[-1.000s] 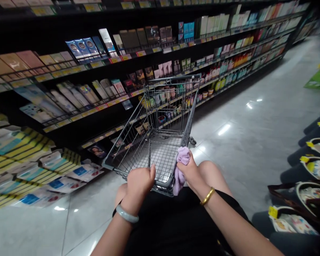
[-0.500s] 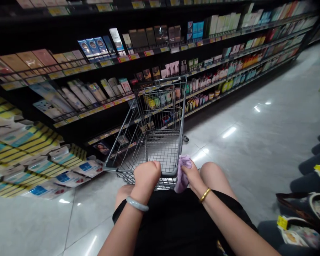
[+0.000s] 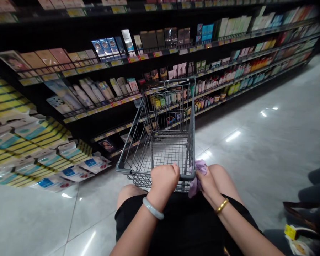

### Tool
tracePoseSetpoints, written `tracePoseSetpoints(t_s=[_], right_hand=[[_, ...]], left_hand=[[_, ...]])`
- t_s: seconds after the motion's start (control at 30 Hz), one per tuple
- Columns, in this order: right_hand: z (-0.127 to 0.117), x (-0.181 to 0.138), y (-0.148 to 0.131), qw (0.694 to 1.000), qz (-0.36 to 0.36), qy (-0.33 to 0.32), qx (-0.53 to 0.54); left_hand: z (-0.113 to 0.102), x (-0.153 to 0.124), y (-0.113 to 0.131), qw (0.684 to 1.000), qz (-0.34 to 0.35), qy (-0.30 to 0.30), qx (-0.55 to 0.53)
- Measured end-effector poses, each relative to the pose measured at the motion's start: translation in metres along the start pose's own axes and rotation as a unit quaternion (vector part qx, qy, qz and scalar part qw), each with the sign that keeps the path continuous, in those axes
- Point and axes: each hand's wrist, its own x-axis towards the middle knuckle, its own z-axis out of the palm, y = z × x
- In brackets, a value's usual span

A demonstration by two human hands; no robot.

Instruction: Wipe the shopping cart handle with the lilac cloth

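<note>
- Stacked at far left on the floor display: flat packs (image 3: 46, 167) in yellow, white and blue, beside dark shelves (image 3: 77, 67) of boxed goods.
- Centre aisle: wire shopping cart (image 3: 162, 142), basket bare, standing on glossy grey floor (image 3: 256, 149) close to the shelving.
- Likely rigid and light enough to roll freely; best taken by the rear handle bar (image 3: 186, 176).
- Left hand (image 3: 164, 179) clenched over that bar, knuckles up, wrist straight, pale bangle (image 3: 152, 209) on the forearm.
- Right hand (image 3: 206, 181) at the cart's rear right corner, closed around a lilac cloth (image 3: 197, 176), pressed against the frame; gold bangle (image 3: 222, 205) at the wrist.
- Cloth soft, limp, easily bunched in the palm.
- Far right: dark bags (image 3: 306, 217) with yellow tags.
</note>
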Motion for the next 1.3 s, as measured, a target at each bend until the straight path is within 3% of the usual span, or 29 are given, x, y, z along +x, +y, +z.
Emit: tracePoseSetpoints(t_s=[0.1, 0.2, 0.27, 0.4, 0.63, 0.87, 1.07, 1.2, 1.3], right_hand=[[-0.005, -0.002, -0.019, 1.0, 0.011, -0.015, 0.009], [-0.004, 0.002, -0.044, 1.0, -0.017, 0.0, 0.026], [-0.002, 0.008, -0.055, 0.999, -0.043, 0.008, 0.029], [-0.001, 0.017, -0.066, 0.998, -0.065, -0.024, -0.001], [-0.011, 0.029, -0.069, 0.997, -0.038, -0.069, -0.011], [-0.006, 0.051, -0.073, 0.994, -0.018, -0.101, -0.026], [-0.004, 0.053, -0.067, 0.989, -0.033, -0.14, -0.024], [-0.003, 0.041, -0.05, 0.992, -0.011, -0.122, -0.013], [0.001, 0.031, -0.053, 0.996, -0.013, -0.082, 0.022]], left_hand=[[-0.008, -0.006, -0.004, 0.997, 0.061, -0.026, -0.049], [-0.017, -0.01, -0.009, 0.984, 0.151, -0.077, -0.062], [-0.02, -0.012, -0.008, 0.979, 0.168, -0.1, -0.048], [-0.018, -0.016, 0.005, 0.984, 0.143, -0.099, -0.047], [-0.014, -0.022, 0.026, 0.99, 0.091, -0.084, -0.064], [-0.01, -0.015, 0.034, 0.995, 0.046, -0.075, -0.055], [-0.006, -0.007, 0.033, 0.996, 0.045, -0.055, -0.046], [-0.005, 0.003, 0.027, 0.997, 0.042, -0.044, -0.045], [-0.005, 0.011, 0.023, 0.998, 0.033, -0.041, -0.043]])
